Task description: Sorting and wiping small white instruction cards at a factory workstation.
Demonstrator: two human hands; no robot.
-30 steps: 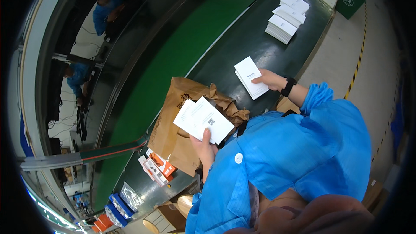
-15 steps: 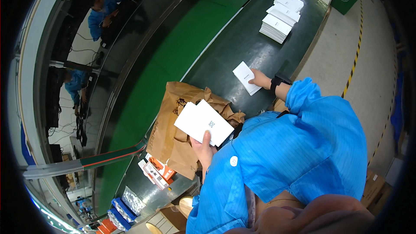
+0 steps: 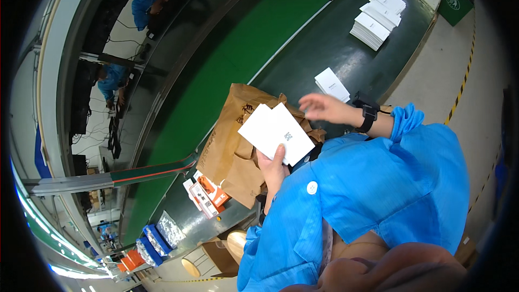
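Observation:
A loose fan of white printed booklets [image 3: 275, 132] is gripped in my left hand [image 3: 273, 168], thumb on top near a small dark printed patch. Just right of them my right hand [image 3: 331, 109] is in the air with its fingers stretched out and nothing in it. Beyond that hand a small pile of white booklets [image 3: 332, 83] lies on the dark green bench [image 3: 303, 57]. Under and behind the held booklets sits a crumpled brown paper bag [image 3: 230, 146] with dark handwriting; its inside is hidden from me.
Taller stacks of white booklets [image 3: 373, 28] stand toward the bench's far end. Orange-and-white boxes [image 3: 208, 194], a clear plastic bag [image 3: 170, 230] and blue bins [image 3: 154, 243] are at lower left. A green bin [image 3: 455, 2] stands far right. Co-workers in blue work across the line.
My right hand has let go of the small booklet pile on the bench and moved left toward the held booklets. My left hand still grips its booklets. The whole view has shifted slightly.

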